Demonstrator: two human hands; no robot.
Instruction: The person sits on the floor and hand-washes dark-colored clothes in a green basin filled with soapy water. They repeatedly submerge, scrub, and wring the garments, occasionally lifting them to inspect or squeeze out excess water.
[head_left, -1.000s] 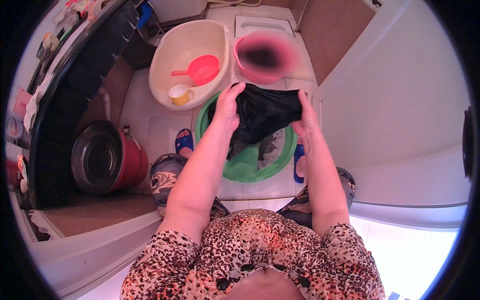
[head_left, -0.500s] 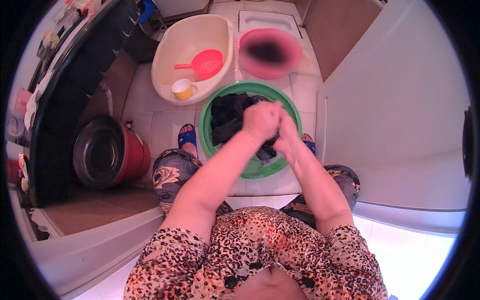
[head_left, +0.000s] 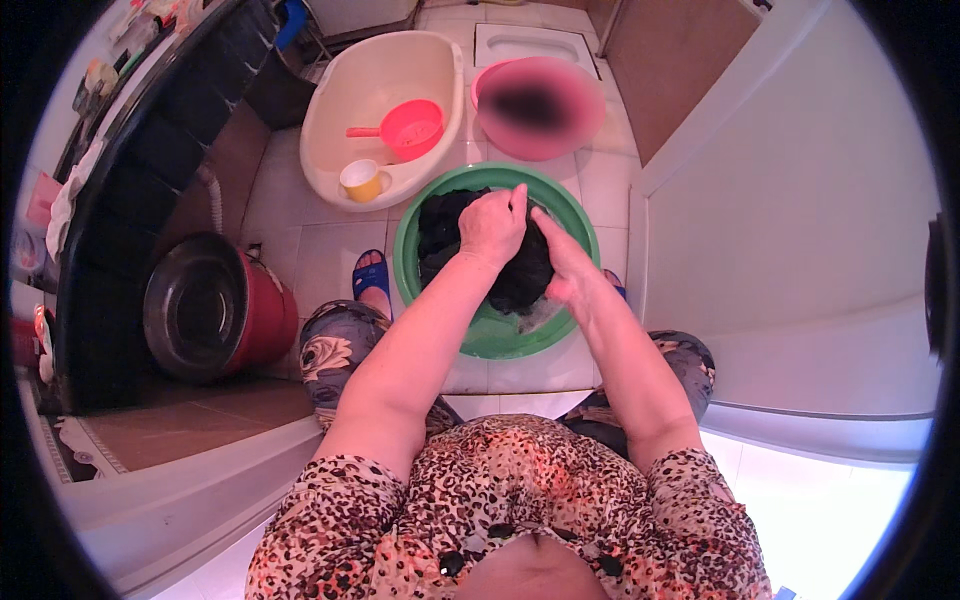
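Observation:
Wet black clothes [head_left: 437,222] lie in a green basin [head_left: 406,262] on the floor between my feet. Over its middle, my left hand [head_left: 490,228] is closed in a fist on a bunched black garment [head_left: 520,280]. On the garment's right side, my right hand [head_left: 562,250] grips it with the thumb toward the left hand. The garment hangs between both hands into the basin. A little foamy water shows by its lower edge, and the fingertips of both hands are partly hidden by the cloth.
Beyond the basin stands a cream baby tub [head_left: 312,150] holding a red dipper [head_left: 412,128] and a yellow cup [head_left: 361,181]. A pink basin [head_left: 575,110] with something dark, blurred, sits far right. A red bucket [head_left: 268,320] stands left; a white panel [head_left: 790,240] rises right.
My hands were pressed together higher over the basin; now they are apart, with the left moved left and the black garment bunched and visible between them.

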